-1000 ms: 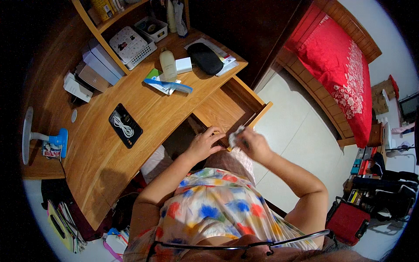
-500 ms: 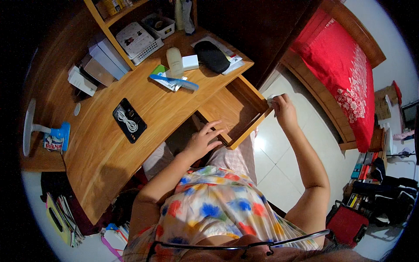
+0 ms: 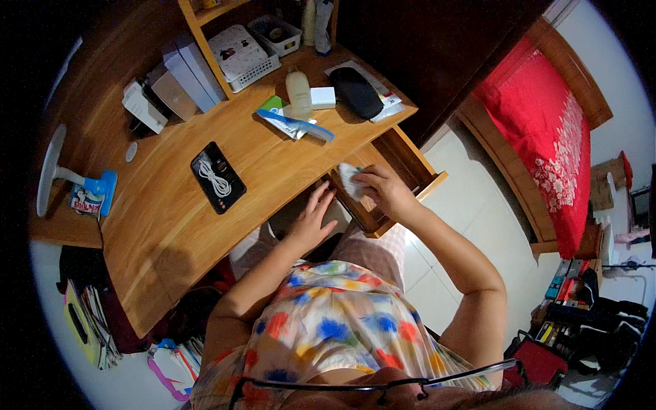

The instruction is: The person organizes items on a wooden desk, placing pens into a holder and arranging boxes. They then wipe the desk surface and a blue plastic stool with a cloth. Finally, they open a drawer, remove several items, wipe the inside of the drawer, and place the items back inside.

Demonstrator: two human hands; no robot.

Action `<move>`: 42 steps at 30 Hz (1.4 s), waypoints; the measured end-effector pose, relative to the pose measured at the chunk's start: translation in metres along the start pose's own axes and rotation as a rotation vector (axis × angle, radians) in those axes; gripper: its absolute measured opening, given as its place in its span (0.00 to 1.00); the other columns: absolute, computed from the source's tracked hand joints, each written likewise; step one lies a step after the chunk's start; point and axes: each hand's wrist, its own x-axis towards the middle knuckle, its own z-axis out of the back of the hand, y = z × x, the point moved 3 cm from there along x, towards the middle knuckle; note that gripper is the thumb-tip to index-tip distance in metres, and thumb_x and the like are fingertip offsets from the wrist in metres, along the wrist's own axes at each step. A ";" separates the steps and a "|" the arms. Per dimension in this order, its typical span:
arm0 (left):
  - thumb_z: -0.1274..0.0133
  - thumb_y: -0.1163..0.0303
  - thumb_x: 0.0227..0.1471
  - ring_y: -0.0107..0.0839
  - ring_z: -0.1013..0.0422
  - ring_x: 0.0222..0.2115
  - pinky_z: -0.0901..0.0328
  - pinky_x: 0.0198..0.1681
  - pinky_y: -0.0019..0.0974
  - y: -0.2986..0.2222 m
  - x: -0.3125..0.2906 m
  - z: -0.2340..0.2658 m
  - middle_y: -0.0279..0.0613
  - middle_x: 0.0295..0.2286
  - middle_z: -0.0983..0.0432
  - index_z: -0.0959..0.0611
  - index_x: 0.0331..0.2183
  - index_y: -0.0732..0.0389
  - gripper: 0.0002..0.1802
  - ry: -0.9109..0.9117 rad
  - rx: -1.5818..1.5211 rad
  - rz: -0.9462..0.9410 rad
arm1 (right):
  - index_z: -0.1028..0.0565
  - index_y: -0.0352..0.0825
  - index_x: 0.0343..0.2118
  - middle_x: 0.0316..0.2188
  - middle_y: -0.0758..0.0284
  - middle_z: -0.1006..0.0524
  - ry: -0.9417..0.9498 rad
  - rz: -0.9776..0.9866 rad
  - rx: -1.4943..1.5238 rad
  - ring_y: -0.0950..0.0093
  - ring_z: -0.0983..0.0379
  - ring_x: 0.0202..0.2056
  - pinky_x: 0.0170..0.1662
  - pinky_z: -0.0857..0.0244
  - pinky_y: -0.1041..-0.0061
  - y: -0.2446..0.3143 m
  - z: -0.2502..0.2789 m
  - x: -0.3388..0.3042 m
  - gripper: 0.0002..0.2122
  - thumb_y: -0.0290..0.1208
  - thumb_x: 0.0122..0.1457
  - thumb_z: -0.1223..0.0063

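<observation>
An open wooden drawer (image 3: 432, 186) juts out from the desk's front edge. My right hand (image 3: 391, 193) is closed on a crumpled white cloth (image 3: 350, 180) over the drawer's near left side. Whether the cloth touches the drawer wall cannot be made out. Just left of the drawer, my left hand (image 3: 313, 224) has its fingers stretched out and apart, with nothing held. Its fingertips lie close to the drawer's outer left side, below the desk edge.
On the wooden desk (image 3: 157, 225) lie a black phone (image 3: 219, 176) with a coiled white cable, a blue comb (image 3: 311, 130), a pale bottle (image 3: 298, 94), a white box (image 3: 322, 98) and a black pouch (image 3: 357, 94). A red-covered bed (image 3: 533, 123) stands at the right.
My right hand has carried the cloth from the drawer's far right corner leftward to its left side. My left hand has slid slightly left off the drawer's front corner. The view has shifted a little.
</observation>
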 end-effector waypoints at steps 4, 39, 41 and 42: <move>0.42 0.59 0.51 0.52 0.51 0.62 0.45 0.60 0.45 0.010 -0.003 -0.004 0.51 0.64 0.61 0.40 0.59 0.64 0.41 0.086 0.061 0.108 | 0.26 0.32 0.46 0.45 0.58 0.28 0.011 0.013 -0.085 0.59 0.29 0.46 0.48 0.33 0.69 0.004 -0.028 0.034 0.16 0.21 0.53 0.49; 0.42 0.69 0.49 0.49 0.54 0.63 0.47 0.62 0.44 -0.001 0.011 0.003 0.43 0.65 0.66 0.51 0.64 0.57 0.48 0.115 -0.005 0.025 | 0.28 0.32 0.49 0.43 0.52 0.25 0.453 -0.085 -0.288 0.54 0.26 0.42 0.46 0.32 0.61 -0.075 -0.056 0.046 0.17 0.21 0.55 0.57; 0.41 0.69 0.49 0.49 0.54 0.63 0.47 0.62 0.45 0.008 0.006 -0.001 0.46 0.65 0.64 0.50 0.64 0.57 0.48 0.110 -0.007 0.041 | 0.25 0.30 0.44 0.41 0.52 0.25 0.366 -0.037 -0.131 0.55 0.26 0.42 0.45 0.32 0.61 -0.044 -0.030 0.058 0.15 0.19 0.52 0.54; 0.41 0.68 0.49 0.50 0.54 0.63 0.47 0.62 0.45 0.011 0.005 -0.002 0.47 0.65 0.63 0.50 0.64 0.57 0.47 0.102 -0.014 0.022 | 0.25 0.30 0.44 0.41 0.52 0.25 0.341 -0.036 -0.105 0.55 0.26 0.42 0.45 0.32 0.61 -0.029 -0.012 0.059 0.15 0.18 0.52 0.54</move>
